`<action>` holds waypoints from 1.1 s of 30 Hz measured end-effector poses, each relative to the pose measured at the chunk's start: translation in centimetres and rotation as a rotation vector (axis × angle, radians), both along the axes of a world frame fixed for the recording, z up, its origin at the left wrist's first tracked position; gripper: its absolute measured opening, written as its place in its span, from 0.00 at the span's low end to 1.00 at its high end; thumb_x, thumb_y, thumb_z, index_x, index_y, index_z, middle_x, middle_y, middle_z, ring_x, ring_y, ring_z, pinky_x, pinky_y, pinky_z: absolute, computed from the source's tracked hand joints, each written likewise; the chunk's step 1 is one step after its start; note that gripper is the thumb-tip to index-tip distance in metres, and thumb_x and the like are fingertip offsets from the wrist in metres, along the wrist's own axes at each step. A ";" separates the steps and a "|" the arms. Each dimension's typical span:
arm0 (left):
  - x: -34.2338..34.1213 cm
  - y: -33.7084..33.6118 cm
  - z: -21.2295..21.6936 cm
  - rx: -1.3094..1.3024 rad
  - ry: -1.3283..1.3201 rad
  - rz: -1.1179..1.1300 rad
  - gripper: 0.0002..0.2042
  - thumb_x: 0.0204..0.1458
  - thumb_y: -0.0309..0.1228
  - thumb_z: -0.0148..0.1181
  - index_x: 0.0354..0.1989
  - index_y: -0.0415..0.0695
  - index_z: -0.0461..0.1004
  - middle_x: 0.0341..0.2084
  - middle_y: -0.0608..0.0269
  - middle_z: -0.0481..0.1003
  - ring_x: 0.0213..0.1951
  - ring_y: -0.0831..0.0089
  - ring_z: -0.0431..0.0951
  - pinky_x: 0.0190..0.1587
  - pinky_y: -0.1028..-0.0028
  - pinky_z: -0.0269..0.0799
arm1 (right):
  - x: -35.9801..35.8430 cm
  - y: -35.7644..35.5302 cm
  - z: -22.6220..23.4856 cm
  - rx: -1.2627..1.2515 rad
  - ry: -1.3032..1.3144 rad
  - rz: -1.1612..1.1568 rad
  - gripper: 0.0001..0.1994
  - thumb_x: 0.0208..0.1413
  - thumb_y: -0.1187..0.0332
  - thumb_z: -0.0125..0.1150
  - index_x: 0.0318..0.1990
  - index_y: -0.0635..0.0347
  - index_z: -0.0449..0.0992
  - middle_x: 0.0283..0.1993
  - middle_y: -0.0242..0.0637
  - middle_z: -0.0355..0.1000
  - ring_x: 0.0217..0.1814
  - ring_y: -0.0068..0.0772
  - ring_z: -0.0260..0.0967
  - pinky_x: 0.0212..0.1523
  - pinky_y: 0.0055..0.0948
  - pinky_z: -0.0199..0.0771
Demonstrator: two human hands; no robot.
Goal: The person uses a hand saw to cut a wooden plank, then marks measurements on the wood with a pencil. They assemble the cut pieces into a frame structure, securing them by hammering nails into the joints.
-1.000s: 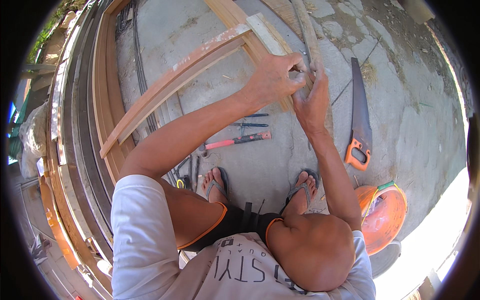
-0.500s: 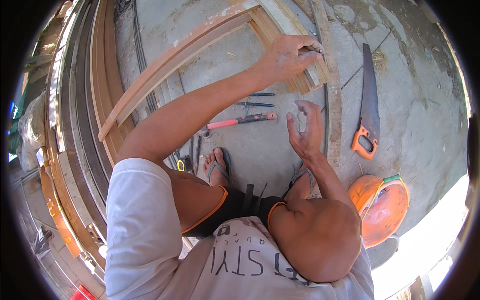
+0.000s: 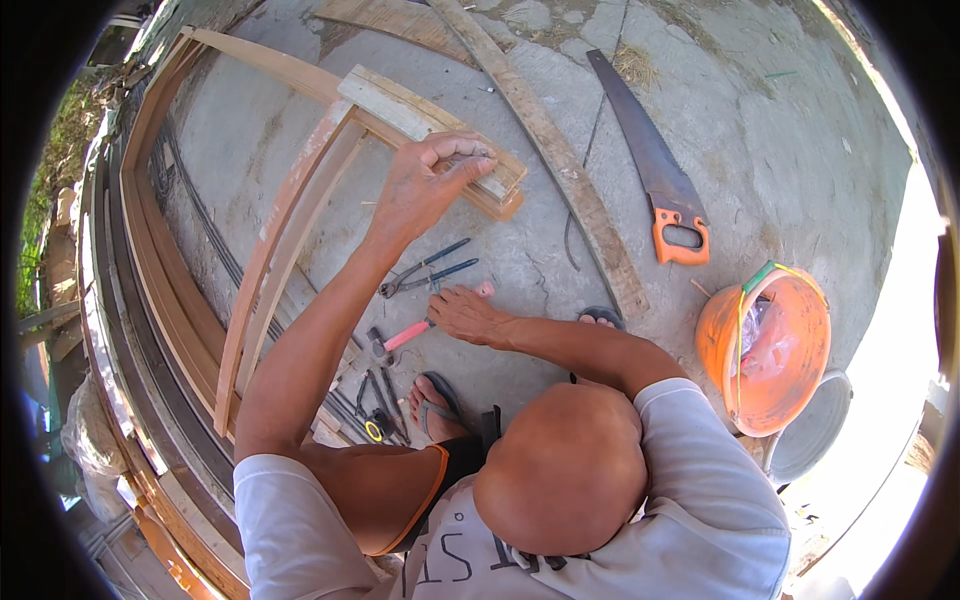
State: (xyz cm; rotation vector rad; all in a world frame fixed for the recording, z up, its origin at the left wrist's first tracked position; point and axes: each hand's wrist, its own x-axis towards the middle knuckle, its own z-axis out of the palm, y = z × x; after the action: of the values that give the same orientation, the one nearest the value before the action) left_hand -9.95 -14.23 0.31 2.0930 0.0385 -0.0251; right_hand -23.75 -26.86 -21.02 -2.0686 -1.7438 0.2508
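Observation:
My left hand (image 3: 428, 182) is closed in a pinch over the end of a wooden frame. Whatever its fingertips hold is too small to make out. Under it lie stacked boards (image 3: 400, 118), joined to long reddish timber rails (image 3: 270, 245). On the concrete by my feet is a hammer (image 3: 405, 336) with a pinkish-red handle. My right hand (image 3: 468, 314) is closed round its dark grip, and the handle's butt shows past my fingers. Just beyond that hand are pincers (image 3: 405, 280) with blue handles.
A handsaw (image 3: 655, 165) with an orange handle lies to the right, past a long loose plank (image 3: 560, 170). An orange bucket (image 3: 715, 345) holding plastic bags stands nearer. Long timbers (image 3: 150, 250) line the left side. More hand tools (image 3: 380, 405) lie beside my left foot.
My right hand, open in the air before, has come down onto the hammer's grip. My left hand keeps its pinch over the frame's end. The whole view has shifted and turned.

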 end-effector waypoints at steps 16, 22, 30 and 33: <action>-1.6 -0.3 -1.0 0.015 -0.115 -0.102 0.09 0.60 0.31 0.71 0.45 0.41 0.87 0.55 0.55 0.80 0.55 0.67 0.79 0.57 0.67 0.71 | 4.7 -25.8 22.6 -0.107 0.863 -0.767 0.18 0.69 0.56 0.60 0.52 0.64 0.75 0.24 0.52 0.73 0.25 0.53 0.75 0.31 0.45 0.72; -1.6 -0.4 -0.9 0.012 -0.136 -0.119 0.08 0.60 0.26 0.70 0.45 0.40 0.86 0.54 0.55 0.80 0.54 0.66 0.79 0.57 0.67 0.73 | 6.5 -26.2 25.0 0.006 0.700 -0.943 0.14 0.73 0.60 0.54 0.48 0.66 0.73 0.20 0.49 0.68 0.20 0.51 0.71 0.25 0.42 0.67; -1.5 -0.9 -1.3 0.081 -0.285 -0.167 0.08 0.56 0.24 0.71 0.43 0.40 0.86 0.40 0.57 0.84 0.48 0.62 0.82 0.50 0.66 0.79 | 9.7 -23.4 28.2 -0.010 0.579 -0.845 0.13 0.72 0.61 0.59 0.48 0.64 0.73 0.22 0.51 0.70 0.23 0.59 0.74 0.24 0.46 0.67; -1.3 -1.1 -1.1 0.121 -0.352 -0.171 0.07 0.54 0.22 0.71 0.42 0.39 0.85 0.37 0.58 0.85 0.50 0.61 0.82 0.50 0.65 0.79 | 10.4 -22.3 30.1 0.003 0.535 -0.855 0.13 0.71 0.62 0.61 0.48 0.64 0.72 0.23 0.53 0.72 0.24 0.61 0.74 0.25 0.48 0.68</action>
State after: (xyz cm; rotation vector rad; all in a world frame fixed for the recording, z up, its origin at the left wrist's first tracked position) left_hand -11.29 -15.31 -0.82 2.1873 -0.3596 0.2475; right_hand -13.35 -49.16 9.06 -2.2567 -0.4860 0.4662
